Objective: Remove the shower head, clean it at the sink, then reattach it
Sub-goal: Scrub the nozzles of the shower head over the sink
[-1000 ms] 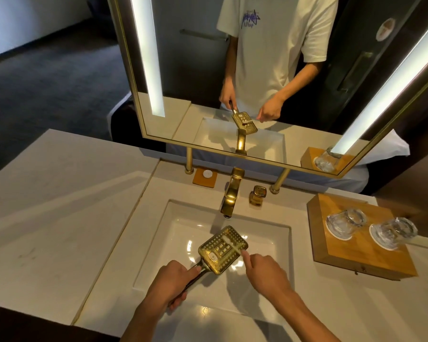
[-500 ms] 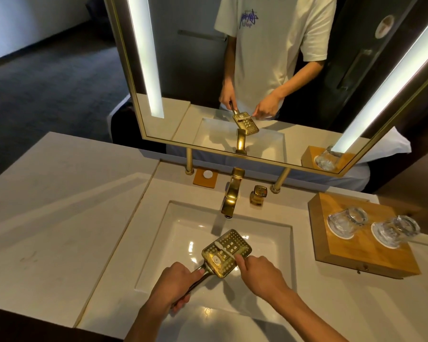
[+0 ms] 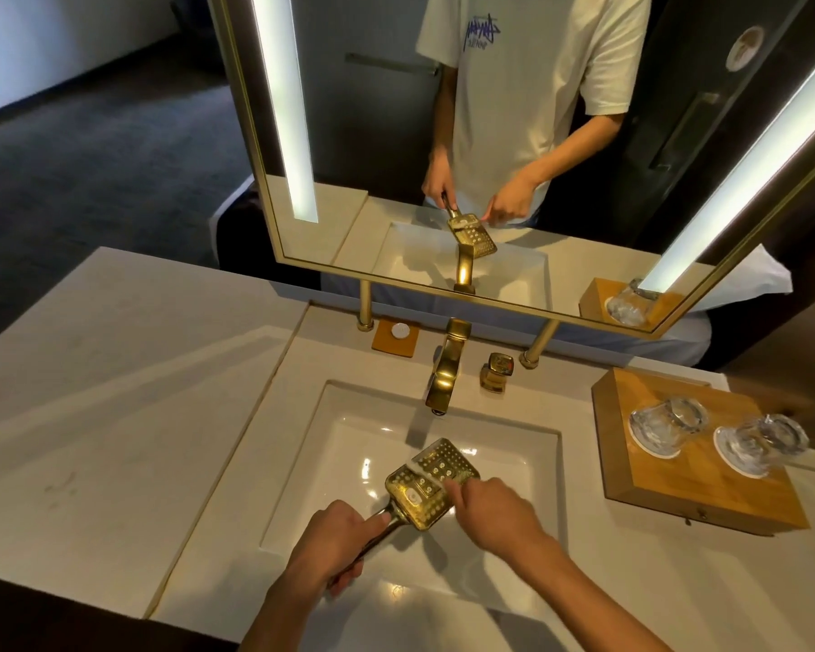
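The gold square shower head [image 3: 449, 462] is held face up over the white sink basin [image 3: 349, 444]. My left hand [image 3: 335, 543] grips its handle at the lower left. My right hand [image 3: 495, 515] is at the head's right edge with curled fingers, pinching a thin white brush-like piece [image 3: 422, 475] that lies across the perforated face. The handle's far end is hidden inside my left fist. No water runs from the gold faucet [image 3: 445, 374].
A gold tap knob [image 3: 496, 371] stands right of the faucet. A wooden tray [image 3: 706, 482] carries two upturned glasses [image 3: 666, 421] on the right. A small wooden coaster [image 3: 396, 336] sits behind the basin. The mirror [image 3: 349, 134] hangs on gold posts above the counter.
My right hand has drawn the white piece across the shower head's face toward the handle side. My left hand keeps its grip on the handle, almost still.
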{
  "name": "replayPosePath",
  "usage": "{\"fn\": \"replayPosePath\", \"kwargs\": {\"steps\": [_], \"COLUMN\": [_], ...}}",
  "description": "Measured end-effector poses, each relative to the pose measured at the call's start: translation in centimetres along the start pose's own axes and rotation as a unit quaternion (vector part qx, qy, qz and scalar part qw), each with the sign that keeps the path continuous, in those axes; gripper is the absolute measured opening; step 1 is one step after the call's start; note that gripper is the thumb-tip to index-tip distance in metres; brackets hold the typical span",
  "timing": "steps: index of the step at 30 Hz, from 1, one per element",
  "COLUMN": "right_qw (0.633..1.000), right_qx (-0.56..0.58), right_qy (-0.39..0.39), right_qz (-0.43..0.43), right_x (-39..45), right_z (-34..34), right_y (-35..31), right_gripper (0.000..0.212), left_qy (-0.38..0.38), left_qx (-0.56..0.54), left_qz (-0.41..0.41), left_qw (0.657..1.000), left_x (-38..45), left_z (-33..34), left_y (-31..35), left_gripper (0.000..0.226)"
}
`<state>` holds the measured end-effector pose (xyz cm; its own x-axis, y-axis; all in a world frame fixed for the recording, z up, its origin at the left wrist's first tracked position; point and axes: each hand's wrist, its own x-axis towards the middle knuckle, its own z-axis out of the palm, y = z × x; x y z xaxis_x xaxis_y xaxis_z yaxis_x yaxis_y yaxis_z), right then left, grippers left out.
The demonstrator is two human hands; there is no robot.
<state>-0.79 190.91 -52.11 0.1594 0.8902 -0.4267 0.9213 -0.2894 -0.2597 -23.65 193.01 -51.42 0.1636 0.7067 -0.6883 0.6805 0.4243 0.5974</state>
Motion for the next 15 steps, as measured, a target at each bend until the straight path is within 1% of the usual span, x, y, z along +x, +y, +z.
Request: {"fn": "replayPosePath", "kwargs": {"steps": [3,5,11,13,15], "right_qw": [0.998,0.997,1.000,1.000,1.000], "right_qx": [-0.009,-0.016,-0.011,-0.010,-0.016], "right_qy": [0.015,0.021,-0.003,0.006,0.014], "right_qz": [0.062,0.078,-0.017,-0.014,0.022], "right_x": [1.8,2.3,-0.5,-0.1,1.1], "right_z": [-2.8,-3.4,0.1,-0.5,-2.2], "right_y": [2.3,3.1,-0.3,-0.4,0.5], "right_gripper": [0.059,0.059,0.060,0.060,0.060], "left_qy": [-0.002,-0.002,0.004,0.004,0.002], "left_qx": [0.003,0.008,-0.004,-0.007,-0.007], "left_qz": [-0.002,0.004,0.006,0.005,0.007], "left_qw": [1.000,1.000,1.000,1.000,1.000], "left_x": [0.0,0.0,0.3,0.2,0.2], "left_z": [-0.1,-0.1,-0.2,-0.2,-0.2], "left_y": [0.1,0.2,0.1,0.1,0.3], "left_gripper": [0.052,0.052,0.053,0.053,0.053]}}
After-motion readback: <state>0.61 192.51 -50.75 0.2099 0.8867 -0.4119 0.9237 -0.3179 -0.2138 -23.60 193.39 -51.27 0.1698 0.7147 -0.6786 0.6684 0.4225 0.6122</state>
